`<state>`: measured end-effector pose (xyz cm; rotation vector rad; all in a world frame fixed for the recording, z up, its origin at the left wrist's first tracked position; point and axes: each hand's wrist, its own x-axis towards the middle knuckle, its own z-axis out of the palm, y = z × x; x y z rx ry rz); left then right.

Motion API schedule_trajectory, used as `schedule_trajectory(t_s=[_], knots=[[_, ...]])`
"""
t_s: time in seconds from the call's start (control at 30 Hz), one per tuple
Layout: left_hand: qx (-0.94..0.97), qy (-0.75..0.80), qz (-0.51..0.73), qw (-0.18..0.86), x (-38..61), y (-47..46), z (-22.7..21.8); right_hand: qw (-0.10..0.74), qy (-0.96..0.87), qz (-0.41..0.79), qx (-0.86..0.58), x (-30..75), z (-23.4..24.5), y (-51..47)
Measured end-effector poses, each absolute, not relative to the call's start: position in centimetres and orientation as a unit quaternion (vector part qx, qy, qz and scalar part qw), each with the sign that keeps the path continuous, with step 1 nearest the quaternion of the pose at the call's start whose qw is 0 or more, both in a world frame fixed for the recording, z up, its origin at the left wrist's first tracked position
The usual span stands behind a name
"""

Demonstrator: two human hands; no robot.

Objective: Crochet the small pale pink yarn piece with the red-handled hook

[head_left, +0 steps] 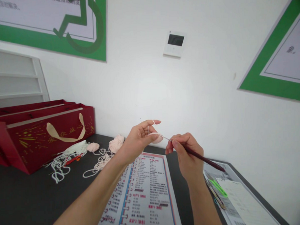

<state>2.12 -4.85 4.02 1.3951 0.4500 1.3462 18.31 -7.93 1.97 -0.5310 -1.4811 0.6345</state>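
Note:
Between thumb and fingers, my left hand [143, 135] pinches a small pale pink crochet piece [157, 138]. A strand of light yarn [154, 122] loops over its raised index finger. My right hand [186, 153] grips a crochet hook [204, 158] with a dark red handle, held like a pen. The hook's thin metal shaft reaches left to the edge of the crochet piece; its very tip is too small to make out. Below both hands lies a printed pattern sheet [154, 178] with a spiral-binding design, partly covered by my left forearm.
Red gift bags [50, 135] stand at the left on the black table [26, 193]. Beside them are white yarn [62, 158], an orange tool [73, 159] and pink yarn balls [116, 143]. Papers [245, 201] and a green cutter [218, 187] lie at the right. A wall rises behind.

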Motion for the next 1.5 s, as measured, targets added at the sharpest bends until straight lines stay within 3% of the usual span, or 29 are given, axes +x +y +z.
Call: schedule_trajectory(t_s=[0.37,0.53,0.73,0.87,1.03,1.1,1.2,1.43,1.5], knots=[[0.613,0.235,0.603,0.454,2.6,-5.1,3.7,0.596,-0.71,-0.013,-0.376,16.7,2.0,-9.7],[0.657,0.248,0.599,0.384,2.9,-5.1,3.4,0.62,-0.687,-0.034,-0.377,15.9,1.1,-9.2],[0.614,0.203,0.544,0.535,2.5,-4.8,3.7,0.593,-0.756,-0.023,-0.275,17.3,0.3,-7.0],[0.557,0.188,0.491,0.643,2.2,-4.5,3.8,0.541,-0.803,-0.107,-0.225,18.3,0.4,-6.5],[0.55,0.201,0.534,0.61,2.8,-4.5,3.6,0.543,-0.765,-0.222,-0.267,17.2,-0.3,-6.0],[0.575,0.216,0.571,0.545,2.9,-4.5,3.5,0.558,-0.753,-0.195,-0.29,16.5,-0.3,-6.4],[0.61,0.236,0.597,0.464,2.8,-4.5,3.6,0.597,-0.731,-0.061,-0.325,16.1,0.3,-7.7],[0.66,0.235,0.587,0.405,2.1,-4.6,3.8,0.716,-0.534,0.339,-0.297,16.2,2.4,-8.8],[0.664,0.236,0.584,0.402,2.1,-4.7,3.9,0.709,-0.525,0.369,-0.291,16.4,2.7,-8.7]])
